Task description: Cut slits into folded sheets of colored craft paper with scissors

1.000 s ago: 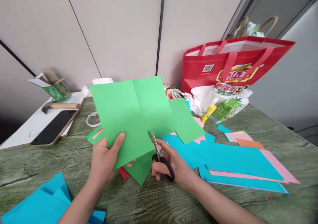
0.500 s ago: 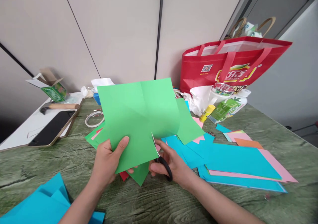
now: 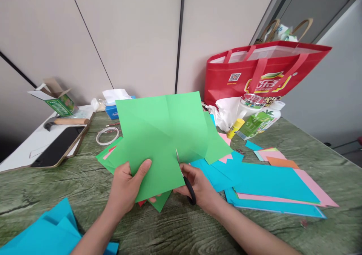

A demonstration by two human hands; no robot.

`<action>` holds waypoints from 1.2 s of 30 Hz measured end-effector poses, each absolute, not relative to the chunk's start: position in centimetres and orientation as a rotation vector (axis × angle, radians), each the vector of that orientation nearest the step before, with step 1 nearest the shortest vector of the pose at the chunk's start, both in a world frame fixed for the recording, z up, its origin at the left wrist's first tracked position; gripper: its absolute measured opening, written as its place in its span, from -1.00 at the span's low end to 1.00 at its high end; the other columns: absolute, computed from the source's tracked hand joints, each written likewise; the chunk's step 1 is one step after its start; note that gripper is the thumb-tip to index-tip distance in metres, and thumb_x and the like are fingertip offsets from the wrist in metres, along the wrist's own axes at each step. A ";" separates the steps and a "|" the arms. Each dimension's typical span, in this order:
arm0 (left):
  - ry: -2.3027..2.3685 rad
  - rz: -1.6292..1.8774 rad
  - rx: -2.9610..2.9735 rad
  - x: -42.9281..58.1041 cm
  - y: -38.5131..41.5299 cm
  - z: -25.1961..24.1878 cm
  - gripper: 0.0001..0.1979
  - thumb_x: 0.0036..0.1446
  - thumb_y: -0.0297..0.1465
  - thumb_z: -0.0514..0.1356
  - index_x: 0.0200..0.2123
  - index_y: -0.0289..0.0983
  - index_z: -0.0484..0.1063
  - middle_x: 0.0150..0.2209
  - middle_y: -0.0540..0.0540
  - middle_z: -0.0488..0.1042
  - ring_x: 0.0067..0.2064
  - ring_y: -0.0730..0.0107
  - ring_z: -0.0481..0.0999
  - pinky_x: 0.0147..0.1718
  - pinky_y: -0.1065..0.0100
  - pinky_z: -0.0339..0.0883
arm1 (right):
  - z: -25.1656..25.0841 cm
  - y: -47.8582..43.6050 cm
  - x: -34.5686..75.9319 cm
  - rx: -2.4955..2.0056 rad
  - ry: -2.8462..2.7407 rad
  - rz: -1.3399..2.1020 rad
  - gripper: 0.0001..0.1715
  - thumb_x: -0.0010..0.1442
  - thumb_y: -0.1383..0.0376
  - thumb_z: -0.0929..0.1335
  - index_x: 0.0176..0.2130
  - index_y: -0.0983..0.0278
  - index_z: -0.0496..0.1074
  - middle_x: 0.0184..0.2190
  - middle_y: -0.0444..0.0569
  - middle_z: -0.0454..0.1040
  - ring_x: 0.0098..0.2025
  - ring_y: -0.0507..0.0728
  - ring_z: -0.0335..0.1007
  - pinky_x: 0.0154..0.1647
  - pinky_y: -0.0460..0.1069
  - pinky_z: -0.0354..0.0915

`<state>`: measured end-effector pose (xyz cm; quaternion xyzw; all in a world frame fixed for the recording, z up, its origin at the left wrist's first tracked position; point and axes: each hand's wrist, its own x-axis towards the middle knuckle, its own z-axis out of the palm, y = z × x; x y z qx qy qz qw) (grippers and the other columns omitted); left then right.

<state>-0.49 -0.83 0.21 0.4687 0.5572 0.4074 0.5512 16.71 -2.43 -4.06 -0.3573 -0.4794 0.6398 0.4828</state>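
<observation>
My left hand (image 3: pixel 127 185) grips a creased sheet of green paper (image 3: pixel 158 134) by its lower left, thumb on the front and fingers behind. The sheet is held up above the table. My right hand (image 3: pixel 199 187) is closed around black-handled scissors (image 3: pixel 190 191), whose blades straddle the paper at the end of a slit from its lower right edge. One blade shows in front of the green sheet; the other is hidden behind it. Beneath the sheet lie more green pieces (image 3: pixel 217 142) and blue paper (image 3: pixel 226 172).
At right lies a stack of blue paper (image 3: pixel 277 183) and pink sheets; blue paper (image 3: pixel 45 228) also lies front left. A glue stick (image 3: pixel 235 128), milk carton (image 3: pixel 254 126) and red bag (image 3: pixel 226 74) stand back right. A tape roll (image 3: pixel 108 135), phone (image 3: pixel 58 145) and hammer (image 3: pixel 68 121) lie left.
The green sheet, both hands and the scissors have shifted slightly to the right and a little down. More of the blue tissue box shows at the back left.
</observation>
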 end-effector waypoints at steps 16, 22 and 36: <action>1.319 0.931 1.105 -0.4 -0.8 0.3 -0.77 -0.06 -0.21 0.18 -0.56 -0.24 0.31 -0.78 0.00 0.47 -0.80 0.23 0.41 -0.93 0.39 0.22 | -3.8 -2.7 16.4 -0.918 -1.012 1.667 -0.56 -0.31 0.22 0.52 -0.41 0.32 0.35 -0.62 -0.21 0.35 -0.61 -0.06 0.14 -0.62 -0.15 0.11; 1.326 0.926 1.087 -0.2 -0.7 0.4 -0.76 -0.06 -0.20 0.18 -0.56 -0.24 0.30 -0.78 0.00 0.47 -0.79 0.22 0.42 -0.91 0.37 0.24 | -3.7 -2.7 16.2 -0.906 -0.971 1.681 -0.56 -0.33 0.23 0.51 -0.43 0.33 0.33 -0.65 -0.21 0.34 -0.64 -0.08 0.12 -0.63 -0.15 0.09; 1.338 0.917 1.092 -0.2 -0.9 0.6 -0.76 -0.06 -0.20 0.18 -0.58 -0.24 0.30 -0.78 0.00 0.46 -0.80 0.25 0.41 -0.91 0.39 0.22 | -3.8 -2.8 16.3 -0.942 -1.007 1.637 -0.70 -0.22 0.24 0.44 -0.45 0.29 0.31 -0.79 -0.31 0.24 -0.71 -0.06 0.13 -0.64 -0.11 0.11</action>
